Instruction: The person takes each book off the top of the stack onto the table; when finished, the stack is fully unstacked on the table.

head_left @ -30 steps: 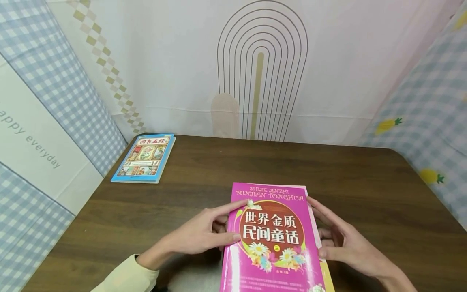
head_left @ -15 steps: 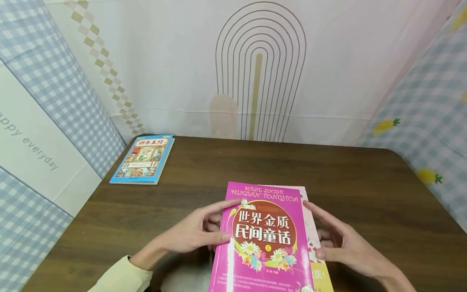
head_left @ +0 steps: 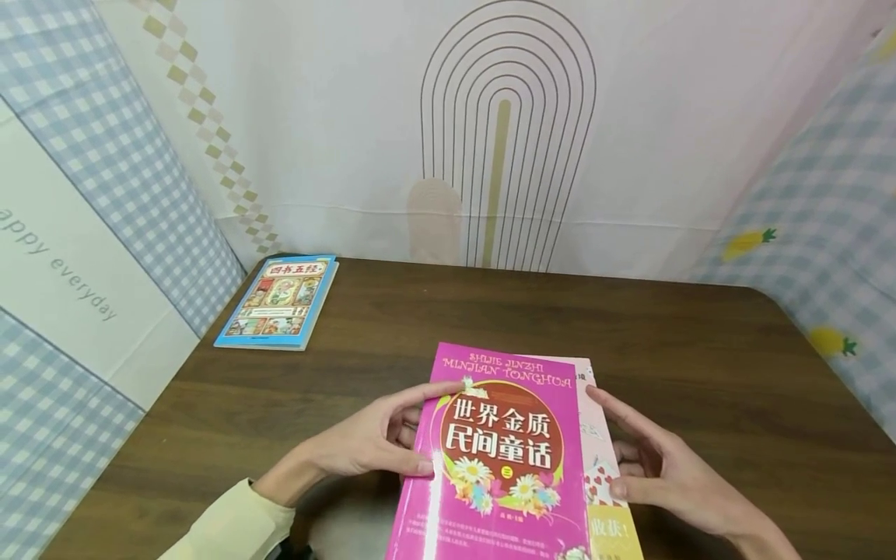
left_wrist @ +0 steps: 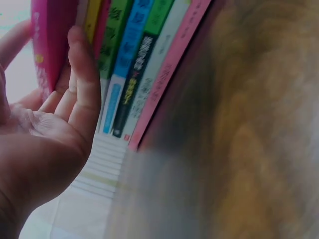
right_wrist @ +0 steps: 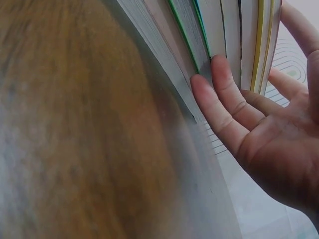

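Observation:
In the head view a magenta book (head_left: 493, 435) lies on top of a stack, shifted left of the pink and yellow book (head_left: 602, 474) under it. My left hand (head_left: 374, 435) grips the magenta book at its left edge, thumb and forefinger on the cover. In the left wrist view, the other fingers of that hand lie by the spines of several stacked books (left_wrist: 129, 74). My right hand (head_left: 665, 467) rests at the stack's right side, forefinger and thumb at the pink book's edge. The right wrist view shows its fingers extended against the page edges (right_wrist: 232, 30).
A blue-bordered book (head_left: 276, 302) lies at the far left of the dark wooden table (head_left: 392, 327). Behind the table hangs a white patterned cloth (head_left: 336, 117), with checked cloth (head_left: 833, 179) at the sides.
The magenta book has slid left with my left hand, turning slightly, so more of the pink and yellow book shows on the right. My right hand has stayed nearly in place.

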A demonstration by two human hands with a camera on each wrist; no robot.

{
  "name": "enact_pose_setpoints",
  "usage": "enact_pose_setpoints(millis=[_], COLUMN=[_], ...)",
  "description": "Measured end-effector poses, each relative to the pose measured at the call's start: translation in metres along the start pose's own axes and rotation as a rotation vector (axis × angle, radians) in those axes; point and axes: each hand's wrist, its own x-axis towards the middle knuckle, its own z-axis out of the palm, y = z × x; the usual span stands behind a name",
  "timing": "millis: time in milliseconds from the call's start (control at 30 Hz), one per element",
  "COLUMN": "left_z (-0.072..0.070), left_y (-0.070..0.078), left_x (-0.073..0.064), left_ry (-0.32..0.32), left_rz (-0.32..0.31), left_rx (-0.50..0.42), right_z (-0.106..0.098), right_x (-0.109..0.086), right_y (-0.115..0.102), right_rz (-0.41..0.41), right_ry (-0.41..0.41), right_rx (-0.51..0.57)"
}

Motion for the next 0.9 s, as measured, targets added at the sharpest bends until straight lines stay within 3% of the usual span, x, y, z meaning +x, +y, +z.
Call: enact_pose_setpoints(millis=[567,767,900], left_z=[0.010,0.007,0.004], left_y=[0.006,0.013,0.015], left_x=[-0.003,-0.009,-0.012], left_ry=[0.018,0.103,0.178], left_rz=[-0.010,0.029,0.012], left_rx=[0.001,0.005,0.008], right_z=[0.000,0.001,0.001], right_x=[0.000,0.000,0.000], right_y=[0.002,0.003,0.004], right_rz=[0.033,0.022,0.011], right_ry=[-0.004,0.019,0.022], right_rx=[0.015,-0.027,-0.039])
